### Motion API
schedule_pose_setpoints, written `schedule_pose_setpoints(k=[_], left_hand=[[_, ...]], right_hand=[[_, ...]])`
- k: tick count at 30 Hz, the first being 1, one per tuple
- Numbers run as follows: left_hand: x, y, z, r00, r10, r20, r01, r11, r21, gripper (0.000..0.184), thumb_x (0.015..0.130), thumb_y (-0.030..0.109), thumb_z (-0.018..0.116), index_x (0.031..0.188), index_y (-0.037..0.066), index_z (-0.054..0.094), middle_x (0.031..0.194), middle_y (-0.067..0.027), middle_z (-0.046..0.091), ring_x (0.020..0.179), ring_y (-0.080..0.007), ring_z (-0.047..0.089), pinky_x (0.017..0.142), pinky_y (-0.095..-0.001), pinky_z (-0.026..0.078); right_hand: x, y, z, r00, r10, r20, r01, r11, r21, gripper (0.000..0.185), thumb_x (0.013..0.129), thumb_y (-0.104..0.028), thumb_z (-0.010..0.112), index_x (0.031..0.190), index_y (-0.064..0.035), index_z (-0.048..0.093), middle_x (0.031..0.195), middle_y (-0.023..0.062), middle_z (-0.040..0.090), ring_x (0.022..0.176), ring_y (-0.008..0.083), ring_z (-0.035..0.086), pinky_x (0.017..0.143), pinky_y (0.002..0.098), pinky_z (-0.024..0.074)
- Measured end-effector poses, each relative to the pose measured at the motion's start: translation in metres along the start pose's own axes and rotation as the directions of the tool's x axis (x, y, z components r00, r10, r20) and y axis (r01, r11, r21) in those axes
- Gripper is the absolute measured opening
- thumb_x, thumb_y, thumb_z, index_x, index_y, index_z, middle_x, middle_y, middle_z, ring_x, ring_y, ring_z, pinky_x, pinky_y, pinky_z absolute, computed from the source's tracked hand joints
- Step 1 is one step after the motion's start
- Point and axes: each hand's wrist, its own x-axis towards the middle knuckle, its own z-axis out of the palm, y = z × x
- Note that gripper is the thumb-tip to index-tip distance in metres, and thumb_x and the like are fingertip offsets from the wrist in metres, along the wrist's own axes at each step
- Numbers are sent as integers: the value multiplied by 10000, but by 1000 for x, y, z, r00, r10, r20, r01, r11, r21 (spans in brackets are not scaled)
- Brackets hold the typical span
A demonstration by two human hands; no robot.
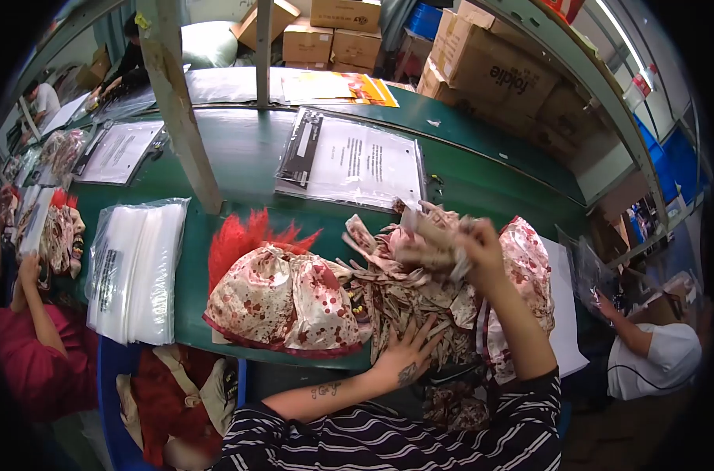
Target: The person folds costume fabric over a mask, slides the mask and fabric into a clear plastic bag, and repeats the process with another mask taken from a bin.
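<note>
My left hand (408, 357) lies with its fingers spread on a pile of beige strip-like fabric pieces (400, 306) at the table's front edge. My right hand (480, 247) is raised over the back of that pile, its fingers bent round a blurred beige piece with reddish stains (432, 239). Left of the pile sits a cream fabric item with red spots and a dark red hem (282, 302), with red fluffy hair (247, 239) behind it. Another red-spotted fabric item (526, 275) lies right of my right forearm, partly hidden by it.
Clear plastic bags (137, 271) are stacked on the green table (239, 157) at left. Printed bagged sheets (357, 161) lie farther back. A blue bin (109, 392) holds red and beige fabric below. Co-workers sit at both sides. A post (176, 102) rises from the table.
</note>
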Motion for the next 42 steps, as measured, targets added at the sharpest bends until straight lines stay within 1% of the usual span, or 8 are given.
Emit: schedule_pose_setpoints(k=[4,6,22,26,29,33,38,42], left_hand=[[-8,1,19,1000,-7,17,7,1000,7,682,907,294,600,1528,141,366,1539,-197,392,1268,-414,505,923,-577,470],[-13,1,29,999,-13,51,14,1000,-9,644,901,267,607,1503,143,414,1477,-188,483,1194,-385,571,925,-521,486],[-34,6,-35,920,-96,-380,43,988,-147,572,793,125,652,1359,103,567,1394,-165,532,1243,-346,532,1025,-489,423],[-30,-1,-29,943,-16,-332,6,999,-33,633,822,183,627,1440,118,508,1502,-178,437,1406,-358,381,1126,-550,293],[-28,-4,-24,950,22,-312,-39,998,-48,631,830,191,635,1444,126,505,1528,-177,406,1433,-379,336,1141,-572,254],[-22,1,-17,955,66,-290,-85,995,-51,646,844,219,637,1467,141,483,1562,-174,368,1472,-395,273,1157,-603,197],[-8,6,-8,952,73,-298,-76,997,3,694,870,288,619,1524,162,422,1591,-168,341,1509,-377,216,1154,-644,137],[1,-2,2,950,60,-307,-66,998,-11,682,892,320,610,1527,165,416,1605,-166,318,1509,-378,202,1143,-669,122]], right_hand=[[-62,20,-8,840,358,408,-58,807,-588,137,832,-153,666,910,-107,563,980,79,553,734,175,484,692,280,434],[-89,43,-4,685,-341,644,709,109,-696,189,779,-165,664,940,-119,576,1197,96,546,895,213,482,854,344,404],[-136,22,23,787,-288,545,609,222,-762,406,744,-97,631,1147,-139,652,1492,104,428,1361,345,352,1148,604,160],[-132,-7,18,801,-159,576,561,535,-632,496,709,-31,594,1186,-141,676,1522,113,417,1452,363,270,1161,648,120],[-105,-29,1,773,-280,569,598,619,-508,449,700,-7,557,1115,-109,693,1387,113,551,1363,339,398,1155,593,212],[-31,-26,-12,970,-207,124,241,792,-561,335,764,-29,547,1071,-40,680,1109,90,677,1089,273,588,1003,356,435],[88,30,4,880,474,-10,-313,564,-764,631,905,-363,656,1444,-84,482,1317,221,587,1040,330,643,896,413,543],[134,106,30,838,543,59,-147,330,-932,760,825,-421,738,1461,-104,467,1352,240,566,1044,386,654,908,432,549]])
